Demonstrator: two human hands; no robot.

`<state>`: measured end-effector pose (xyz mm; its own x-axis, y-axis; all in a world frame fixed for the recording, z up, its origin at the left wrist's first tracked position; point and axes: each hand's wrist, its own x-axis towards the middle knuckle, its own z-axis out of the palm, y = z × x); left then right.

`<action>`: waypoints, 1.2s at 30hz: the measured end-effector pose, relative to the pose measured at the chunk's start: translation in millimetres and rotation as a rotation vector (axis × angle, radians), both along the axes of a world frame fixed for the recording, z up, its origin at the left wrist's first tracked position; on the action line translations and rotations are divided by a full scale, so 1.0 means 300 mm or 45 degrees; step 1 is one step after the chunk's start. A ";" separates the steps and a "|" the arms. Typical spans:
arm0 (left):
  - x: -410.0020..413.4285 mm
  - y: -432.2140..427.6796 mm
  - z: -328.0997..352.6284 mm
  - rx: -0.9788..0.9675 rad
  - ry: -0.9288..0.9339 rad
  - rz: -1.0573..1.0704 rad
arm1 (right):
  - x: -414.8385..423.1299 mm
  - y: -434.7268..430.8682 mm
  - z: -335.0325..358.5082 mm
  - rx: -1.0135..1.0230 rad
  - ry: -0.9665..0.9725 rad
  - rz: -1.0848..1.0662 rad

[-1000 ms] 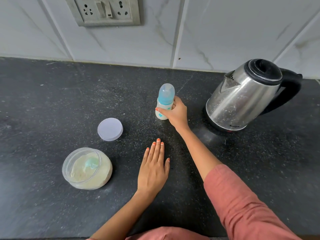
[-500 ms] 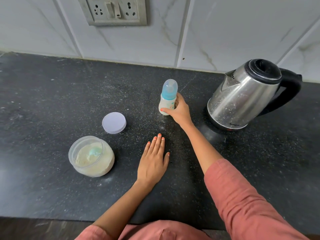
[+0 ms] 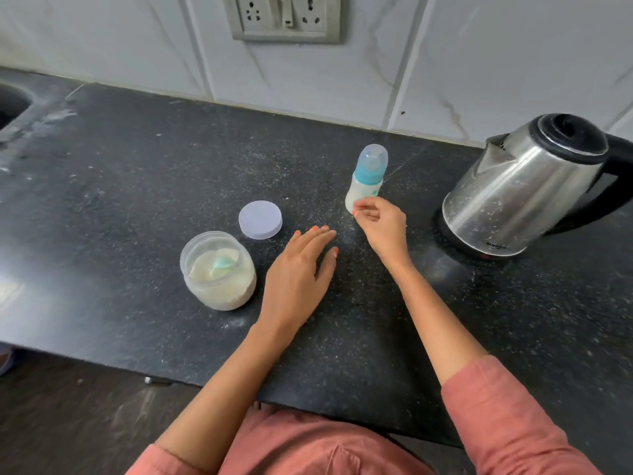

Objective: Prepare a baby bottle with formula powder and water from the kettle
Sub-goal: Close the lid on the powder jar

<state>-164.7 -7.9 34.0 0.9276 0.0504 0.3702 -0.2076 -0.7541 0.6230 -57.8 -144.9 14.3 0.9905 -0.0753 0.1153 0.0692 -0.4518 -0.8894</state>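
A small baby bottle (image 3: 363,190) with a teal collar, a clear cap and milky liquid stands upright on the black counter (image 3: 137,173). My right hand (image 3: 382,228) is just in front of it, with curled thumb and fingertips pinching its lower edge. My left hand (image 3: 298,269) lies flat on the counter with fingers spread, holding nothing. The open jar of formula powder (image 3: 219,270), with a teal scoop inside, sits left of that hand. Its lid (image 3: 260,219) lies behind it. The steel kettle (image 3: 513,197) with a black lid stands on its base at the right.
A tiled wall with a switch and socket plate (image 3: 286,17) runs behind the counter. A sink edge (image 3: 13,104) shows at the far left. The counter's front edge runs just before my body.
My right hand has slid from wrapping the bottle's side to only fingertips at its base. The camera has swung left, so everything sits further right in view.
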 end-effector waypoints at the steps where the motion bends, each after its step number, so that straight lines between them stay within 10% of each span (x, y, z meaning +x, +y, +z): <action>1: -0.002 0.028 0.034 -0.010 -0.028 -0.019 | -0.006 0.031 0.017 -0.003 -0.014 0.044; 9: -0.038 0.336 0.168 -0.183 -0.104 -0.064 | -0.001 0.316 0.024 -0.315 0.126 0.485; 19: -0.089 0.577 -0.010 -0.664 0.423 -0.274 | 0.065 0.497 -0.055 -0.839 0.260 0.634; 36: -0.055 0.585 -0.111 -0.641 0.509 -0.420 | -0.065 0.497 0.215 -0.498 0.175 0.381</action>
